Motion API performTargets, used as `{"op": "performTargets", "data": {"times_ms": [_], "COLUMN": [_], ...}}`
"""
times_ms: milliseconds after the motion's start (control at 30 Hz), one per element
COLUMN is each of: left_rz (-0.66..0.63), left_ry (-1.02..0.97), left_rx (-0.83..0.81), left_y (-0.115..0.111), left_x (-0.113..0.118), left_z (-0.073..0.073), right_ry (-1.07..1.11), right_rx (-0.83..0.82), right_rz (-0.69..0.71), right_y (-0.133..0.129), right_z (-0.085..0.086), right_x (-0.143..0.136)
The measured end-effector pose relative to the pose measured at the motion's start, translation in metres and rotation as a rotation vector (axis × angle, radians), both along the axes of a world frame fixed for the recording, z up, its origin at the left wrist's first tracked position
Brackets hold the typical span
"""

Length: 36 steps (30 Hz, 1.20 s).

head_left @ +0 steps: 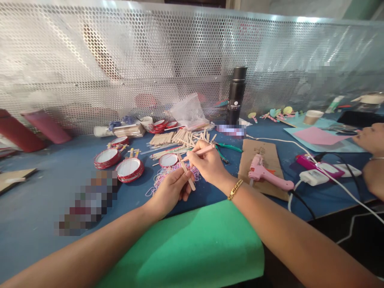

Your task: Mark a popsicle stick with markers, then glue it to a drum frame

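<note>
Between the fingers and thumb of my left hand point(171, 187) is a wooden craft stick point(191, 183), tilted, its upper end pointing away from me. My right hand point(210, 163) is closed around a slim pink pen point(206, 150), the tip close to the upper part of the stick; whether they touch I cannot tell. Beneath both hands lies a heap of pastel loops point(156, 182), like rubber bands or thin cord. A round red-rimmed white disc point(168, 160) sits just beyond them.
Loose craft sticks point(183, 137) lie behind my hands, near green-handled pliers point(226, 148). More red-rimmed discs point(129, 169) stand left. A pink glue gun point(267, 174) rests on cardboard point(244, 160) at right, near cables and a power strip point(321, 166). Another person's hand point(372, 138) shows far right.
</note>
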<state>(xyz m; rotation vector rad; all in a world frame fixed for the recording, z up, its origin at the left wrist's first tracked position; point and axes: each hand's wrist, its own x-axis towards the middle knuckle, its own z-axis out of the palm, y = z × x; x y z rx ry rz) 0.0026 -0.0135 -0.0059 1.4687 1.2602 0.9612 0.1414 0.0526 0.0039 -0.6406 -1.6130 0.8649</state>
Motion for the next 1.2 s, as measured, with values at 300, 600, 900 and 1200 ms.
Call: {"op": "performTargets", "data": {"times_ms": [300, 600, 900, 1200], "left_rz": [0.015, 0.017, 0.016, 0.020], "left_ry": [-0.034, -0.030, -0.060, -0.057], "left_rx": [0.000, 0.003, -0.013, -0.010], "left_y": [0.0003, -0.0008, 0.0000, -0.0021], "left_x": [0.0010, 0.0020, 0.0014, 0.0029], "left_z": [0.0014, 0.0026, 0.0013, 0.0043], "right_ry": [0.012, 0.015, 0.022, 0.030], "right_rx": [-0.016, -0.004, -0.007, -0.024], "right_rz": [-0.018, 0.016, 0.006, 0.000], "right_y": [0.0050, 0.0023, 0.0037, 0.0029], "right_z": [-0.0008, -0.0008, -0.0020, -0.0003], "right_x": [0.0035, 0.0008, 0.0015, 0.0017]}}
